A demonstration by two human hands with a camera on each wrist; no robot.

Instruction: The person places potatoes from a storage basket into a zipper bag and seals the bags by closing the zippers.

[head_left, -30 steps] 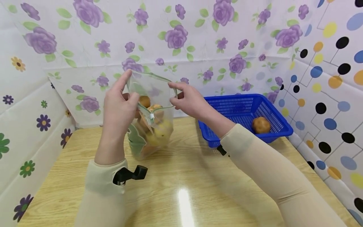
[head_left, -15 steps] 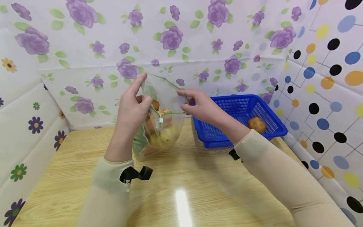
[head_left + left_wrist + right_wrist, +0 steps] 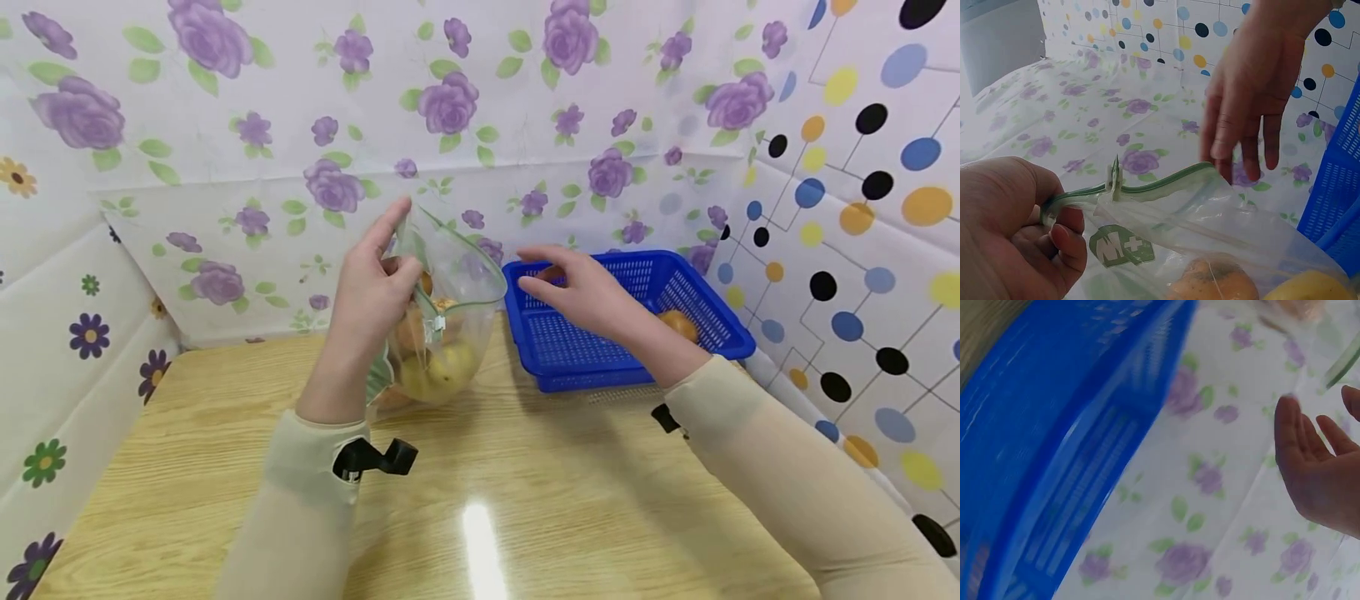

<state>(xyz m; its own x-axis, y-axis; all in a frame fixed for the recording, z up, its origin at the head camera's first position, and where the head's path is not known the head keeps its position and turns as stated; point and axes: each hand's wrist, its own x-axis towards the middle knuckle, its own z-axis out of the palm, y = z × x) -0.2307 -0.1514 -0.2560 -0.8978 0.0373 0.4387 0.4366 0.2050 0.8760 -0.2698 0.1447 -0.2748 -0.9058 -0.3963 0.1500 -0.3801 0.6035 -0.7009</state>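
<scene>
My left hand (image 3: 375,287) pinches the left edge of a clear zip bag (image 3: 480,333), and the bag's mouth gapes. A white slider (image 3: 439,322) sits on the green zip line. Through the plastic show yellow-green round fruits (image 3: 450,364) and orange-brown ones; in the left wrist view an orange-brown fruit (image 3: 1213,278) lies beside a yellow fruit (image 3: 1310,289). My right hand (image 3: 585,287) is apart from the bag, fingers relaxed and holding nothing, over the left part of the blue basket (image 3: 577,379). In the right wrist view that hand (image 3: 1322,462) has nothing between its fingers.
One brown round fruit (image 3: 678,325) lies in the right end of the basket, partly behind my right forearm. The wooden table (image 3: 420,500) meets a flowered cloth (image 3: 247,250) behind and a dotted cloth (image 3: 862,275) on the right.
My right hand has let go of the bag's right edge and moved right, over the basket. My left hand keeps its pinch. The view has shifted slightly.
</scene>
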